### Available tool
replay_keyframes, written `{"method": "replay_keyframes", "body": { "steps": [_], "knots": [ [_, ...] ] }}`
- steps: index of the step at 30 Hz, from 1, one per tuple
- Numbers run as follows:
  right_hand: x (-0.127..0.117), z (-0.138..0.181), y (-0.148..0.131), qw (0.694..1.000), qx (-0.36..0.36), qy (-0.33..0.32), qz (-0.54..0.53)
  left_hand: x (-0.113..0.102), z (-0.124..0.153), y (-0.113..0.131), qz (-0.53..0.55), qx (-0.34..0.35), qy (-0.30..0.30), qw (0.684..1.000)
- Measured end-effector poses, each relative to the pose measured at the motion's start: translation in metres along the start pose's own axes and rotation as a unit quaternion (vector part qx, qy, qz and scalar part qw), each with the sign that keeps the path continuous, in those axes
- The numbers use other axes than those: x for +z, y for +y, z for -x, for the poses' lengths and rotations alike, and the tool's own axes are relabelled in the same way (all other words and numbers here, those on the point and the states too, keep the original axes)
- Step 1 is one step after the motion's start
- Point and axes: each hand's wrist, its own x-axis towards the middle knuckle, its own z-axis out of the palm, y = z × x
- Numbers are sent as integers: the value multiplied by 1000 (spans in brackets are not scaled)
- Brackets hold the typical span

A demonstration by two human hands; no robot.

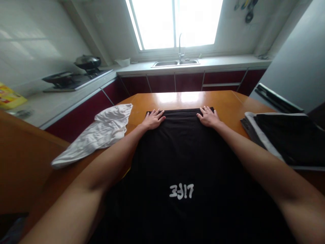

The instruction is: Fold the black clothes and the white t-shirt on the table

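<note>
A black shirt point(177, 152) lies spread over the wooden table, its straight edge at the far side. White lettering shows upside down on its near part. My left hand point(153, 119) rests flat on the shirt's far left corner, fingers spread. On the far right corner lies my right hand point(208, 117), also flat with fingers apart. Both touch the cloth without gripping it. The shirt's near part runs out of view at the bottom.
A crumpled white cloth point(109, 125) lies on the table point(142, 100) at left. Folded dark and grey clothes point(281, 135) are stacked at right. Beyond are a sink point(166, 63), a stove point(83, 79) with a pot point(87, 61), and a grey fridge-like panel point(294, 64).
</note>
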Motion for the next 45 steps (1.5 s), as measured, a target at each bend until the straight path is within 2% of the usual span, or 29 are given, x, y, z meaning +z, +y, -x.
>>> {"method": "replay_keyframes", "body": {
  "steps": [2, 5, 9, 12, 16, 18, 20, 22, 25, 30, 33, 35, 38, 42, 44, 45],
  "knots": [
    [1, -3, 3, 999, 18, -35, 11, -3, 2, -4, -2, -41, -15, 999],
    [0, -5, 6, 998, 25, -46, 18, -9, 2, -6, 1, -61, -13, 998],
    [-3, -2, 4, 999, 30, -25, 13, -12, 2, 8, -13, -18, 16, 1000],
    [-2, -4, 4, 999, 40, -14, 10, -8, 0, 17, -22, 1, -25, 999],
    [-4, -13, 7, 997, 48, -66, 9, -6, -13, 16, -11, 4, -52, 999],
    [-10, -15, 4, 997, 48, -52, 8, -12, -17, 15, 7, 3, -44, 999],
    [-18, -7, -5, 999, 36, -1, 4, -21, -12, 17, 26, 10, -9, 1000],
    [-28, 14, -20, 999, 1, 45, -4, -30, 10, 23, 36, 38, 34, 998],
    [-41, 75, -48, 995, -87, 40, -28, -38, 78, 42, 28, 101, 50, 993],
    [-49, 225, -81, 974, -210, -14, -77, -28, 229, 83, 40, 165, -22, 985],
    [-45, 308, -80, 966, -239, -41, -93, -19, 294, 95, 42, 168, -41, 984],
    [-43, 349, -74, 964, -246, -52, -90, -16, 320, 98, 37, 153, -34, 987],
    [-43, 384, -66, 969, -232, -46, -77, -15, 342, 98, 31, 130, -30, 991],
    [-44, 396, -63, 970, -226, -32, -82, -20, 357, 96, 51, 143, -34, 988],
    [-45, 391, -64, 974, -204, -11, -92, -24, 360, 91, 72, 133, -4, 989],
    [-46, 387, -63, 978, -184, 5, -100, -26, 360, 86, 80, 106, 29, 991]
  ]
}}
